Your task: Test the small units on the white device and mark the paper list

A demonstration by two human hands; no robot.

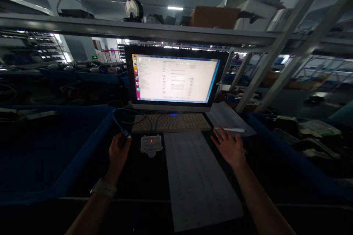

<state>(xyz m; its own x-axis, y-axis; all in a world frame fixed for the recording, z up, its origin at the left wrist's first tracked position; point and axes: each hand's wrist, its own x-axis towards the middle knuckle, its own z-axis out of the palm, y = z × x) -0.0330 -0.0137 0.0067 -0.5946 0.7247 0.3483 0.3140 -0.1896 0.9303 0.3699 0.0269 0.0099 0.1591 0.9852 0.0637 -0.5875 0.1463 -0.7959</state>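
My left hand (118, 150) is closed around the end of a blue USB cable (125, 132), whose plug points toward the fingertips. Just right of that hand, a small white box (151, 144) with a lit red light lies on the dark desk. My right hand (228, 147) is palm up with its fingers spread. A white pen (234, 130) crosses at its fingertips, over a sheet of paper (224, 114). Between my hands a long printed sheet (198, 180) lies flat, below a keyboard (171, 122).
A lit monitor (176, 79) showing a form window stands behind the keyboard. A blue bin (68, 183) is on the left; another blue bin (289, 154) with devices is on the right. A metal shelf (165, 29) overhead carries a cardboard box (213, 17).
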